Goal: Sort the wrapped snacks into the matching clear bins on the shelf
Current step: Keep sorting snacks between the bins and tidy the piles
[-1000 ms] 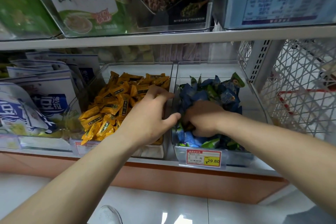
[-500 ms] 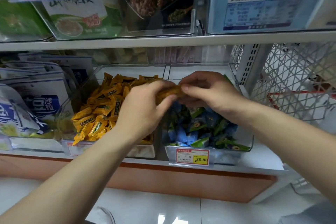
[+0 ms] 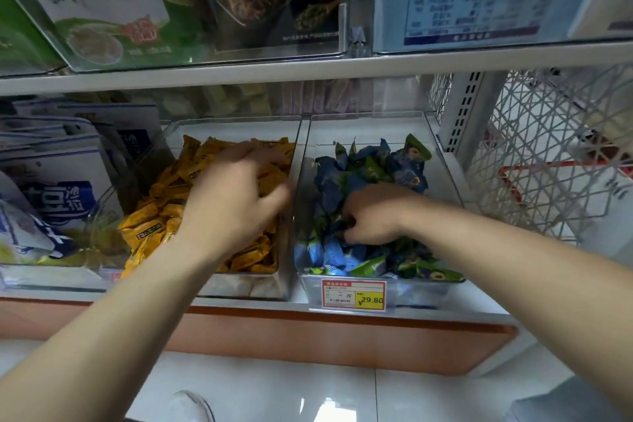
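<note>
Left hand [image 3: 233, 202], blurred, fingers bent over the yellow wrapped snacks [image 3: 154, 226] in the left clear bin [image 3: 239, 127], grip cannot be told; right hand [image 3: 373, 216] fingers curled down into the blue and green wrapped snacks [image 3: 387, 161] in the right clear bin [image 3: 442, 161] just beside it on the shelf [image 3: 479, 305], hold cannot be told.

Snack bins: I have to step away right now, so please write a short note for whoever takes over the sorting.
Left hand: over the yellow snacks in the left clear bin, blurred; a grip cannot be told.
Right hand: fingers curled down into the blue and green snacks in the right clear bin; whether it holds one is hidden.
Done: no stray colour shows on top of either bin.
To do: probably check deeper in the right bin for buried yellow ones.
</note>
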The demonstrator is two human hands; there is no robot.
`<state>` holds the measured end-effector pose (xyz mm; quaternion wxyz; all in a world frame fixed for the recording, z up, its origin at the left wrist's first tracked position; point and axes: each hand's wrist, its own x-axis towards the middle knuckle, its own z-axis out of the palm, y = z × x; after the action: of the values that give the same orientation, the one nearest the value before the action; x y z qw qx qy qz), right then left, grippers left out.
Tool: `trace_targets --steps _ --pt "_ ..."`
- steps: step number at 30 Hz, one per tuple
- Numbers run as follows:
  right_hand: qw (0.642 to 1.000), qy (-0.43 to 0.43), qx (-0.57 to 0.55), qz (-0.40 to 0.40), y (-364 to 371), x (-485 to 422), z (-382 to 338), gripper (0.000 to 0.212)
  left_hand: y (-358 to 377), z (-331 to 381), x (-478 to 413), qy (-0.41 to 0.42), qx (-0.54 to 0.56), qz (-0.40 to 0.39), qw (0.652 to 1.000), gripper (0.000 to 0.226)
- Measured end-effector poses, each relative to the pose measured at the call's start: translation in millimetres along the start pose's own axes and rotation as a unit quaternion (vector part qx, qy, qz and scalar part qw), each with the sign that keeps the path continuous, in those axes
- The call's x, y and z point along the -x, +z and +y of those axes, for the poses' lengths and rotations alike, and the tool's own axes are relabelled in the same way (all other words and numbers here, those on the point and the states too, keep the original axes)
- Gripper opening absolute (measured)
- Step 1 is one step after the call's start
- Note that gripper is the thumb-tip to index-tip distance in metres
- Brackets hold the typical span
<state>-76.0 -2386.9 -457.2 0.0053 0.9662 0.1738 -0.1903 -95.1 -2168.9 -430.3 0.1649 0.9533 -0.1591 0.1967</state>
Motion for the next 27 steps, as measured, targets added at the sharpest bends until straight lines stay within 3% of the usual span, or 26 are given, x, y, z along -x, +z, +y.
trace_targets --steps 3,6,11,15,20,27 --pt "0.998 -0.003 -0.020 -0.052 2.1 -5.7 -2.6 0.031 7.5 5.9 9.8 -0.023 0.048 -0.092 0.994 0.059" --pt "0.996 0.001 -0.052 -0.066 5.2 -10.3 -3.4 0.041 10.0 3.8 11.0 -0.034 0.104 -0.094 0.990 0.057" --pt "0.994 0.014 -0.078 -0.075 14.4 -14.5 -7.6 0.029 12.6 2.9 13.2 -0.026 0.114 -0.087 0.989 0.055" --pt "0.994 0.005 -0.101 -0.033 13.3 -9.0 -7.1 0.029 12.8 3.2 13.7 -0.022 0.113 -0.080 0.990 0.053" --pt "0.975 -0.012 -0.216 0.051 7.2 4.1 0.7 0.015 12.2 3.3 13.4 -0.022 0.114 -0.082 0.990 0.053" --pt "0.949 -0.050 -0.277 0.143 -0.3 22.2 15.7 0.020 13.5 0.6 11.3 -0.021 0.115 -0.083 0.990 0.052"
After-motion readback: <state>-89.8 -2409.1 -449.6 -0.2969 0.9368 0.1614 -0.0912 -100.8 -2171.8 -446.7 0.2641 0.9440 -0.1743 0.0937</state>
